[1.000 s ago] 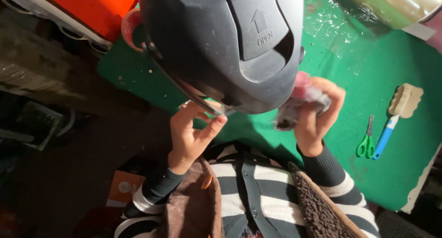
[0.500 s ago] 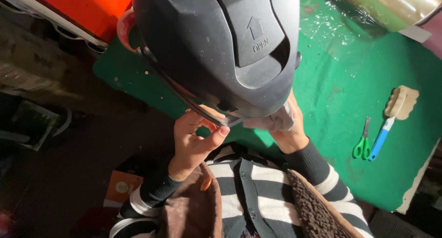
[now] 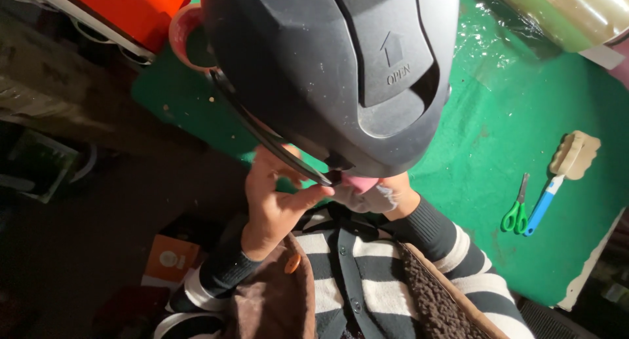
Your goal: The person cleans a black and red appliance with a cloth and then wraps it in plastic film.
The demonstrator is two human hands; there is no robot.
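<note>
I see the big black helmet [image 3: 327, 70] held up over the green surface [image 3: 511, 136], filling the top. Left hand [image 3: 275, 201] pinches its thin rim strap; right hand [image 3: 386, 195] sits under its lower edge w/ pink cloth [image 3: 357, 184], grip can't tell. Scissors [image 3: 515, 211] & brush [image 3: 563, 175] lie right of the helmet.

A large domed lid [image 3: 327, 70] fills the upper middle of the view, above the bench [image 3: 498, 136]. Under its lower edge sit the left hand [image 3: 275, 201] and, to its right, the right hand [image 3: 386, 195], with a cloth [image 3: 363, 185] between them. Far right on the bench, scissors [image 3: 515, 211] lie just beside a brush [image 3: 563, 175]. A cup [image 3: 187, 34] stands behind the lid's left side.
</note>
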